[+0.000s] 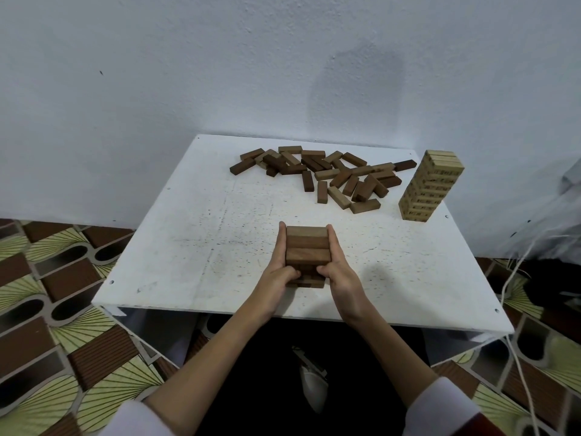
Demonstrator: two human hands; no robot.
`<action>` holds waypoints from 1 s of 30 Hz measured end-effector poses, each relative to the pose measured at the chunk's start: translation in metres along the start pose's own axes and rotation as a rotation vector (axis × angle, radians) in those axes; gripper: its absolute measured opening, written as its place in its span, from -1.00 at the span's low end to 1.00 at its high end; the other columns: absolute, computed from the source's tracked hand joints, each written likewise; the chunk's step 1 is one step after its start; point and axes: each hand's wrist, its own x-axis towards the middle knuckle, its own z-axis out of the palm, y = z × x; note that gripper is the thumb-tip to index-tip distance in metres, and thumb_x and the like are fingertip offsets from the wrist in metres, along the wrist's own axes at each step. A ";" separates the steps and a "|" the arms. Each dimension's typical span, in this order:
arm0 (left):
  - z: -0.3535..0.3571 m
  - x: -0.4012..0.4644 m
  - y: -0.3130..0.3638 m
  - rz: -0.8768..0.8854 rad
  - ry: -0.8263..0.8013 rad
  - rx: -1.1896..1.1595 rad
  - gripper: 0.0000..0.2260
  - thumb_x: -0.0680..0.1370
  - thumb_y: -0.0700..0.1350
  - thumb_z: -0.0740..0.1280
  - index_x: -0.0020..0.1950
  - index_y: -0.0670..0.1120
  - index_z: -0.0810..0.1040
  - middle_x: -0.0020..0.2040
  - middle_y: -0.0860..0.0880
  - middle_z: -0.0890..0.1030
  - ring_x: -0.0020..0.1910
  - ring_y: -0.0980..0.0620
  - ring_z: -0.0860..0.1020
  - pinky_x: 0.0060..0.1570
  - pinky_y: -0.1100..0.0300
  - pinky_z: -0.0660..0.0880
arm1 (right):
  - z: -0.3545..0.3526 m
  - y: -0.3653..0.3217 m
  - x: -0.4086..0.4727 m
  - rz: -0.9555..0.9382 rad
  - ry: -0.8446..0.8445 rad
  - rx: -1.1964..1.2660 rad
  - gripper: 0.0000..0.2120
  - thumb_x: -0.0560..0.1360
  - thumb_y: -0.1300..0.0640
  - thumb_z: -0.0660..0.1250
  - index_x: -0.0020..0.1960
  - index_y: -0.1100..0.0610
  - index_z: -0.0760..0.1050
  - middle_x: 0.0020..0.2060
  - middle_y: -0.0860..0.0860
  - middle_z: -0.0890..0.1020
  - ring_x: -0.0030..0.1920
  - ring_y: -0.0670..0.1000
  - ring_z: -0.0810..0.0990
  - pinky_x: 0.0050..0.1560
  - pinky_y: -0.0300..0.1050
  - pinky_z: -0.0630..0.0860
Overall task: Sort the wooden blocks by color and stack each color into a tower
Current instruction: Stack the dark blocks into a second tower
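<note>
Hands square up the short dark-brown wooden block tower (307, 251) near the white surface's (176, 247) front edge: left hand (278, 265) and right hand (338, 267), fingers pressed flat against opposite sides. Light, rigid, topple-prone blocks; hold low, squeeze evenly.

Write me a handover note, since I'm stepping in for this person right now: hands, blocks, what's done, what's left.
Left hand and right hand press against opposite sides of the short brown tower near the front of the white table, squaring it.
Done: the light tower stands at the right rear.
Left: the loose pile of brown blocks at the back, in darker and lighter browns, remains to be sorted and stacked.
</note>
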 end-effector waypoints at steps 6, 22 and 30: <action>0.001 -0.001 0.003 0.006 0.008 0.005 -0.28 0.54 -0.44 0.05 0.54 0.14 -0.07 0.38 0.04 0.28 0.06 0.32 0.40 -0.14 0.60 0.35 | 0.002 0.000 0.000 -0.008 0.004 -0.009 -0.24 0.36 0.09 0.06 0.51 -0.14 -0.09 0.46 -0.02 0.19 0.36 -0.05 0.29 0.18 -0.35 0.35; -0.054 0.021 0.016 0.148 0.222 0.155 -0.41 0.47 -0.48 0.08 0.41 -0.01 0.32 0.40 0.08 0.33 0.40 0.12 0.26 0.38 0.20 0.23 | -0.053 -0.012 0.038 -0.014 0.321 -0.184 -0.58 0.56 0.34 0.09 0.38 0.09 0.32 0.35 0.02 0.38 0.28 -0.01 0.40 0.16 -0.15 0.35; -0.061 0.108 0.022 0.195 0.058 0.630 -0.58 0.56 -0.36 0.16 0.40 -0.10 0.34 0.42 -0.06 0.34 0.40 0.01 0.29 0.33 0.19 0.24 | -0.070 -0.013 0.114 -0.069 0.191 -0.822 -0.64 0.54 0.39 0.11 0.30 0.23 0.44 0.25 0.14 0.48 0.19 0.07 0.43 0.11 -0.22 0.31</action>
